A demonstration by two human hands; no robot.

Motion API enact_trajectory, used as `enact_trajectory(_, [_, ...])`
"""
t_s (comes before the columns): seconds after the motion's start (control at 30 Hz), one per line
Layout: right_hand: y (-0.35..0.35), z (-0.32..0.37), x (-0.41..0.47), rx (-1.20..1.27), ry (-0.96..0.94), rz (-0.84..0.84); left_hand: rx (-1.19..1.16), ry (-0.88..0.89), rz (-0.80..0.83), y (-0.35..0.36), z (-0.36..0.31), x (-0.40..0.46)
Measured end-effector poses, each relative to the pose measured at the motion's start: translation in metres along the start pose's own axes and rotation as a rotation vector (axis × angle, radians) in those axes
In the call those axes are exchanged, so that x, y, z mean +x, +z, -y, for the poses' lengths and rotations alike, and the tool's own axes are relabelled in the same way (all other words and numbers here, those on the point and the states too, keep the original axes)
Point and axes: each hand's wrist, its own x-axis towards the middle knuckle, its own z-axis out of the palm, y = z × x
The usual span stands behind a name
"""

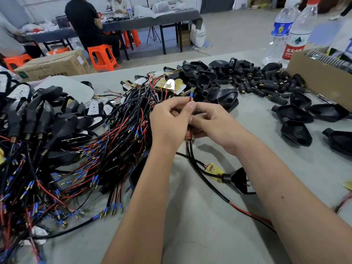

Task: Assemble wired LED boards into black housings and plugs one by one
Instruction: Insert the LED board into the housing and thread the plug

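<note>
Wired LED boards [80, 153] sprawl in a tangled heap of black and red leads with blue-sleeved terminals across the left half of the frame, lying on the grey surface [209, 216]. A cardboard box [322, 77] stands at the right edge of the frame, and behind it, in the upper right, two clear water bottles [293, 29] stand side by side. Loose black housings [297, 119] lie scattered right of centre, with more heaped at upper centre. Between that heap and the box lies a spread of small black plugs [266, 80].

At the centre of the frame, the left hand [169, 121] and the right hand [215, 122] meet, touching. Fingers of both hands are curled; the left thumb and forefinger pinch a red wire [191, 100] just below its blue terminal, which sticks up above the fingertips. The right hand's fingers curl around the black cable [192, 155] that hangs out below both hands. That cable runs down toward the lower centre, where a yellow board [213, 169] sits against a black housing piece [240, 180] beside the right forearm.
</note>
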Motion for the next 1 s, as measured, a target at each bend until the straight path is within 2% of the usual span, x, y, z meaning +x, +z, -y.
enact_trajectory(0.1, [0.001, 0.001, -0.001, -0.042, 0.009, 0.033, -0.070, -0.012, -0.005, -0.005, -0.003, -0.002])
enact_trajectory(0.3, [-0.012, 0.011, -0.004, -0.282, 0.007, 0.173, -0.315, -0.188, -0.101, -0.027, 0.000, 0.010])
enact_trajectory(0.4, [-0.017, 0.016, -0.004, -0.290, -0.009, 0.213, -0.379, -0.162, -0.098, -0.028, -0.001, 0.009])
enact_trajectory(0.57, [-0.024, 0.021, -0.005, -0.238, 0.008, 0.184, -0.434, -0.055, -0.059, -0.017, -0.010, 0.009])
enact_trajectory(0.63, [-0.025, 0.022, -0.005, -0.241, 0.012, 0.172, -0.408, -0.029, -0.142, -0.012, -0.009, 0.008])
enact_trajectory(0.7, [-0.024, 0.019, -0.003, -0.297, -0.026, 0.077, -0.342, 0.006, -0.213, -0.005, -0.009, 0.005])
enact_trajectory(0.8, [-0.017, 0.013, -0.001, -0.366, -0.061, -0.050, -0.234, 0.042, -0.140, 0.004, -0.008, 0.001])
enact_trajectory(0.87, [-0.014, 0.009, -0.001, -0.392, -0.050, -0.042, -0.147, 0.069, -0.106, 0.004, -0.005, 0.002])
enact_trajectory(1.0, [-0.011, 0.009, -0.002, -0.320, -0.094, 0.005, -0.149, 0.108, -0.171, -0.005, -0.005, 0.004])
